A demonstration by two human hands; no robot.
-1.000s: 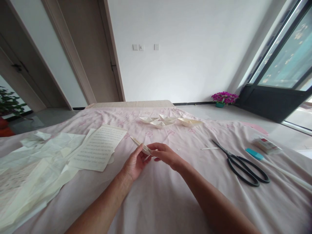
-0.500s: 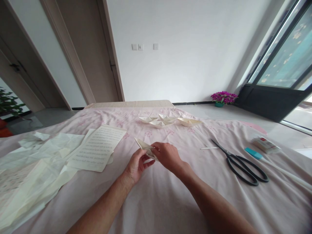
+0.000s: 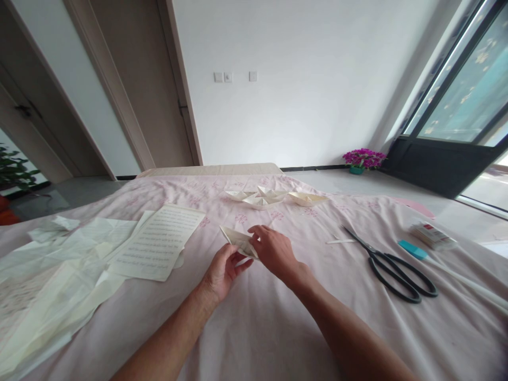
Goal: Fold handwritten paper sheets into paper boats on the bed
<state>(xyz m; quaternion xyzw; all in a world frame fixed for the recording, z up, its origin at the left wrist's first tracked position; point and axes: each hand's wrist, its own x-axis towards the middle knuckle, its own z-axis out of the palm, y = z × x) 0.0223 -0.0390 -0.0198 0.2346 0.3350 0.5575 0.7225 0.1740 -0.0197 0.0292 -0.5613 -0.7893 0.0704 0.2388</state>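
Between my hands is a small cream paper boat (image 3: 234,236), its pointed end tipped up toward the far left. My left hand (image 3: 225,267) is closed on its near lower side, thumb on top and fingers beneath. My right hand (image 3: 273,251) grips the boat's right part, with its fingertips bent over the upper edge; some of the boat is hidden behind that hand. Farther off on the cloth, several folded paper boats (image 3: 262,200) stand grouped together, and another yellowish boat (image 3: 307,199) sits just right of them.
Printed sheets (image 3: 159,243) and crumpled paper (image 3: 67,264) cover the left side of the pink flowered cloth (image 3: 254,328). At the right lie black-handled scissors (image 3: 391,270), a thin white strip (image 3: 339,242), a blue-and-white tool (image 3: 413,248) and a small packet (image 3: 432,235).
My right hand's fingers have lifted and shifted slightly along the boat, so more of its inner side shows. My left hand stays nearly in place.
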